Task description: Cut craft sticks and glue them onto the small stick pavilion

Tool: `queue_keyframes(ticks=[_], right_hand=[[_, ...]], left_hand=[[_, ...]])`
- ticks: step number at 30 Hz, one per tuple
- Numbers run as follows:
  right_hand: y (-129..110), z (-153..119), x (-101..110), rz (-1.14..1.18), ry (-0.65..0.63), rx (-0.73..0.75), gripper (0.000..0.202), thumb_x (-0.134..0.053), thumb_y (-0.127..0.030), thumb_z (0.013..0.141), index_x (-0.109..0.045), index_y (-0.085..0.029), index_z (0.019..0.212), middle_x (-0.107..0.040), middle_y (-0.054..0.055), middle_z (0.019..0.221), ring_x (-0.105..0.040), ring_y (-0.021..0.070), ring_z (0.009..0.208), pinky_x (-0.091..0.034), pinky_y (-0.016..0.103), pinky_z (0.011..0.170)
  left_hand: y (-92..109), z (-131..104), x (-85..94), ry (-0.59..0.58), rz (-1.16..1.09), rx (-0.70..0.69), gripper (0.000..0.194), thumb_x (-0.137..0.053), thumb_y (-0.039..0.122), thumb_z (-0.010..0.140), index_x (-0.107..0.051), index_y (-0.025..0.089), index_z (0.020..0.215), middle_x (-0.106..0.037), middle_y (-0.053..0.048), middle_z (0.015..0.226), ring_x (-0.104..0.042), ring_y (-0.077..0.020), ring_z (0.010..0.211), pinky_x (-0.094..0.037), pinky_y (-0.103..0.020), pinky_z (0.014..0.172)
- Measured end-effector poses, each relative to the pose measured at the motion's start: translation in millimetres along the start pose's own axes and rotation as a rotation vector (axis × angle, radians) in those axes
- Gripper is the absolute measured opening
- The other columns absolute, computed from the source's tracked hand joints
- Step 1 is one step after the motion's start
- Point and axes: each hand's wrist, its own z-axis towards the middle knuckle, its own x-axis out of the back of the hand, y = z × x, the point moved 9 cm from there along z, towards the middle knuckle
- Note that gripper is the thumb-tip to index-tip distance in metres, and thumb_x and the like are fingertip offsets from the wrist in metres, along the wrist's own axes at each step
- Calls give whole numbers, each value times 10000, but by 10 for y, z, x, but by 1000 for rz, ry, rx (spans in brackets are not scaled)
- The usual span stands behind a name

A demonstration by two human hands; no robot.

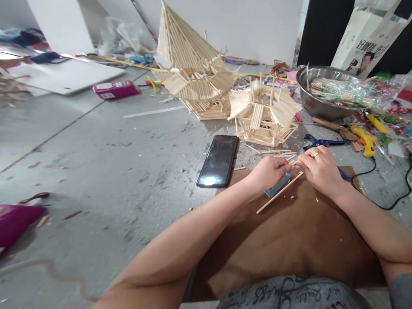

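Observation:
My left hand (268, 174) and my right hand (318, 167) meet above a brown board (289, 240), fingers pinched around a short thin wooden stick (292, 162) between them. Just below the hands a longer wooden stick (279, 193) slants over the board, crossing near a small blue piece (273, 189); whether it touches the board I cannot tell. Beyond the hands lie several cut sticks (278, 152). Close by my right hand is a blue-handled cutter (326, 142), partly hidden by the fingers.
Behind the hands stand a small stick-built model (264, 113) and a taller, pointed-roof one (199, 73). A black phone (218, 161) lies to the left. On the right are a yellow glue gun (365, 139) with its cord and a metal bowl (331, 112) of bagged sticks.

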Motion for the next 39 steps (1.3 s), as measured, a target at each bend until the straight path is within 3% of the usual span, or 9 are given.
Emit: queue_keyframes(ticks=[9, 17, 21, 23, 25, 28, 31, 35, 39], right_hand=[[31, 31, 34, -23, 35, -11, 234, -439, -258, 845, -578, -183, 672, -583, 55, 723, -402, 180, 734, -278, 323, 666], [22, 42, -13, 455, -154, 161, 189, -440, -288, 850, -574, -192, 758, -576, 22, 728, -448, 148, 765, -330, 315, 744], [22, 58, -21, 772, -250, 107, 230, -417, -325, 857, -547, -189, 723, -543, 11, 697, -473, 124, 716, -375, 282, 700], [184, 63, -102, 880, -235, -81, 236, -422, -358, 849, -540, -191, 732, -542, 4, 696, -488, 113, 679, -390, 265, 663], [395, 24, -213, 944, -184, -310, 220, -423, -365, 844, -544, -192, 779, -547, -4, 686, -502, 106, 653, -402, 257, 644], [500, -48, -372, 1030, -206, -465, 208, -433, -354, 832, -551, -195, 893, -549, -21, 655, -503, 96, 589, -412, 248, 598], [448, -79, -421, 1004, -284, -463, 235, -485, -365, 798, -561, -200, 948, -572, -27, 658, -471, 81, 520, -385, 234, 527], [300, -95, -403, 895, -412, -374, 266, -561, -348, 750, -523, -202, 968, -625, -26, 668, -506, 92, 544, -379, 236, 546], [138, -121, -422, 825, -546, -284, 333, -544, -340, 764, -470, -205, 1060, -655, -18, 672, -561, 120, 586, -393, 250, 566]], left_hand=[[23, 7, -4, 22, -19, 9, 337, -407, 291, 813, -389, 154, 506, -394, 58, 371, -390, -44, 324, -298, -161, 383], [-39, -46, -154, -390, -250, 37, 227, -523, 333, 763, -535, 128, 665, -451, 66, 428, -416, -35, 341, -356, -153, 373], [4, -114, -221, -541, -354, 34, 278, -579, 400, 721, -558, 124, 689, -498, 55, 459, -468, -42, 377, -376, -158, 401], [-6, -100, -215, -513, -414, 54, 290, -598, 405, 708, -558, 118, 695, -543, 39, 485, -505, -48, 408, -400, -165, 436], [-39, -48, -167, -403, -484, 74, 282, -615, 385, 701, -551, 111, 691, -587, 19, 528, -542, -57, 451, -428, -175, 477], [-103, 19, -105, -246, -561, 98, 221, -602, 316, 731, -542, 105, 705, -628, -4, 600, -576, -63, 502, -443, -179, 508], [-174, 62, -60, -134, -586, 128, 149, -551, 235, 773, -527, 106, 703, -633, -2, 621, -573, -53, 501, -434, -169, 504], [-215, 82, -12, -42, -537, 147, 132, -520, 190, 784, -513, 110, 679, -616, 9, 599, -575, -55, 505, -443, -170, 514], [-152, 54, -55, -65, -354, 135, 169, -525, 195, 775, -524, 114, 627, -574, 29, 520, -553, -49, 474, -414, -146, 474]])
